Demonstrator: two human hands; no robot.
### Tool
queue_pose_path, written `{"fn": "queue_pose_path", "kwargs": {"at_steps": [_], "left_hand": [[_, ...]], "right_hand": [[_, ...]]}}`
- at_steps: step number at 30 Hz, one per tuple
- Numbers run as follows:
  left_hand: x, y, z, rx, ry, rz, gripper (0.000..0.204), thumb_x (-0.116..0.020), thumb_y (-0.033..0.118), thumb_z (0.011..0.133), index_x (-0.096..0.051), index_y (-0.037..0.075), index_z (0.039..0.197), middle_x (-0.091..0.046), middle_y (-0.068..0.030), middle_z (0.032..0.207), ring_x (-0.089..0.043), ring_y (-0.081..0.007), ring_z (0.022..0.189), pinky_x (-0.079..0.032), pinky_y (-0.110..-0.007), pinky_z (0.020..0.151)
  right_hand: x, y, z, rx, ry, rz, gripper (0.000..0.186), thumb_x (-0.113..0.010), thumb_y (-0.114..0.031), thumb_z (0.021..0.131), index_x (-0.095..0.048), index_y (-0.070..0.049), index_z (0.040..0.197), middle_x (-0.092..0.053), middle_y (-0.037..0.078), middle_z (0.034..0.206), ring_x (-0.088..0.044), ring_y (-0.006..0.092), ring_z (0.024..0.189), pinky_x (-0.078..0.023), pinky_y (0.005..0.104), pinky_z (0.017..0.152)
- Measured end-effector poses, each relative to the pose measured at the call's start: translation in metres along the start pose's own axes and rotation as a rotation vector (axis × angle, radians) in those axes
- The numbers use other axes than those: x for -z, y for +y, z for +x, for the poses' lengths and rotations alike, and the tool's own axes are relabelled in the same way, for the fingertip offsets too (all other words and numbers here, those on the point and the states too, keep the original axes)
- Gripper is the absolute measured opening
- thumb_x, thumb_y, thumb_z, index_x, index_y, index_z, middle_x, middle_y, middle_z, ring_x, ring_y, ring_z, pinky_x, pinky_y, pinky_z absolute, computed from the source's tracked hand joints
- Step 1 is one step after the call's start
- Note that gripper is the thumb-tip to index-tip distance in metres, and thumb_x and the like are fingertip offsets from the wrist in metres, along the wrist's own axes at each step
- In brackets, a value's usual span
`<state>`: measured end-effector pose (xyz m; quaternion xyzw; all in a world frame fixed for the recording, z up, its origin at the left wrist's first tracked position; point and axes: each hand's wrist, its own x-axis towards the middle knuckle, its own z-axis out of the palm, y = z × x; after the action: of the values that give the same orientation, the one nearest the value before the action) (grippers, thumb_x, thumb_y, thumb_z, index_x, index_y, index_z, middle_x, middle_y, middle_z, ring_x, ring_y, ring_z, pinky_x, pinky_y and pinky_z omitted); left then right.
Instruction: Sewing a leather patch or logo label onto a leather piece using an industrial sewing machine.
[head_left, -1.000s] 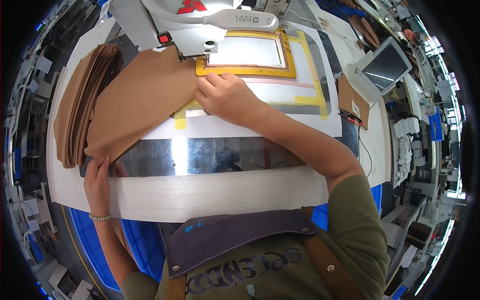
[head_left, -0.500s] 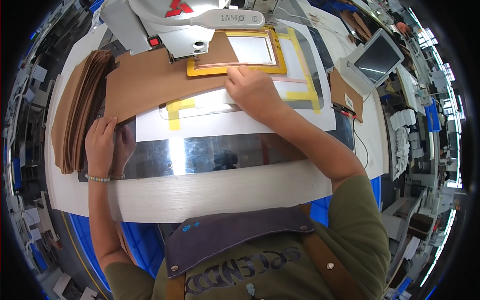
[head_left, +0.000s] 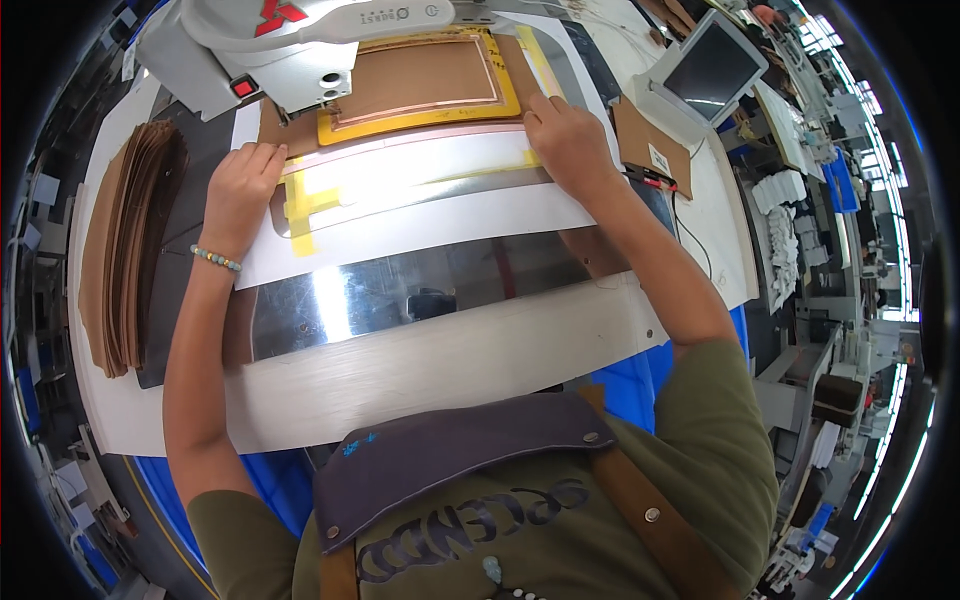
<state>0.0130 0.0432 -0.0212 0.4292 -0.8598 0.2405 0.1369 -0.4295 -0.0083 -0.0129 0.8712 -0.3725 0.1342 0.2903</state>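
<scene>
A flat brown fabric piece (head_left: 415, 80) lies under the yellow rectangular frame (head_left: 420, 127), filling its window and sticking out at both sides. At its near left corner my left hand (head_left: 243, 195) is closed, with the fingertips pinching the edge. My right hand (head_left: 575, 148) is closed on the near right corner, beside the yellow frame. Beneath the piece is a white sheet (head_left: 420, 222) with a clear plate and strips of yellow tape (head_left: 312, 203). The white sewing machine head (head_left: 300, 75) stands over the frame's left end.
A thick stack of brown pieces (head_left: 125, 250) stands on the table at the left. A shiny metal plate (head_left: 400, 300) lies nearer me. To the right are a screen (head_left: 712, 65), a brown panel with a label (head_left: 645, 150) and a red-and-black tool (head_left: 652, 180).
The brown piece has moved right and straightened under the yellow frame, now covering the window. Both hands went with it, the left away from the stack, the right to the far corner.
</scene>
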Motion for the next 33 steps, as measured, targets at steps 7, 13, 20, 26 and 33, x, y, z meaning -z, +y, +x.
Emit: {"fn": "queue_pose_path", "kwargs": {"at_steps": [7, 13, 20, 26, 33], "left_hand": [[0.005, 0.020, -0.005, 0.074, -0.040, -0.066, 0.037, -0.066, 0.007, 0.091, -0.072, 0.003, 0.127, -0.069, -0.0117, 0.130, -0.062, -0.0291, 0.128, -0.051, -0.040, 0.104], [0.012, 0.037, -0.010, 0.303, -0.201, -0.247, 0.052, -0.061, 0.022, 0.104, -0.057, 0.010, 0.154, -0.048, -0.0076, 0.165, -0.032, -0.0317, 0.158, -0.028, -0.050, 0.125], [0.011, 0.033, -0.014, 0.307, -0.167, -0.257, 0.044, -0.063, 0.019, 0.103, -0.065, 0.008, 0.145, -0.054, -0.0083, 0.160, -0.038, -0.0329, 0.155, -0.032, -0.050, 0.124], [0.020, 0.017, -0.023, 0.425, 0.103, -0.277, 0.030, -0.067, 0.011, 0.100, -0.072, 0.003, 0.129, -0.068, -0.0134, 0.141, -0.059, -0.0359, 0.135, -0.047, -0.044, 0.113], [0.022, 0.030, -0.017, 0.322, -0.076, -0.283, 0.044, -0.068, 0.027, 0.101, -0.068, 0.011, 0.142, -0.054, -0.0128, 0.159, -0.044, -0.0376, 0.150, -0.038, -0.049, 0.121]], "right_hand": [[0.002, 0.011, -0.026, -0.119, -0.076, 0.153, 0.020, -0.071, -0.015, 0.089, -0.073, -0.003, 0.105, -0.069, 0.008, 0.111, -0.066, 0.0256, 0.111, -0.055, 0.0402, 0.090], [-0.001, 0.004, -0.048, -0.296, -0.221, 0.344, 0.058, -0.053, -0.044, 0.110, -0.056, 0.000, 0.149, -0.048, 0.017, 0.163, -0.033, 0.0345, 0.157, -0.027, 0.0525, 0.125], [-0.004, 0.013, -0.054, -0.279, -0.143, 0.420, 0.056, -0.054, -0.041, 0.110, -0.056, -0.003, 0.151, -0.051, 0.016, 0.160, -0.036, 0.0359, 0.154, -0.028, 0.0527, 0.124], [-0.005, 0.022, -0.052, -0.259, -0.085, 0.412, 0.048, -0.057, -0.032, 0.108, -0.059, -0.009, 0.150, -0.050, 0.013, 0.162, -0.040, 0.0374, 0.152, -0.031, 0.0498, 0.123], [0.006, 0.015, -0.051, -0.319, -0.295, 0.410, 0.052, -0.050, -0.037, 0.111, -0.055, -0.009, 0.155, -0.041, 0.011, 0.169, -0.031, 0.0372, 0.157, -0.025, 0.0505, 0.128]]}}
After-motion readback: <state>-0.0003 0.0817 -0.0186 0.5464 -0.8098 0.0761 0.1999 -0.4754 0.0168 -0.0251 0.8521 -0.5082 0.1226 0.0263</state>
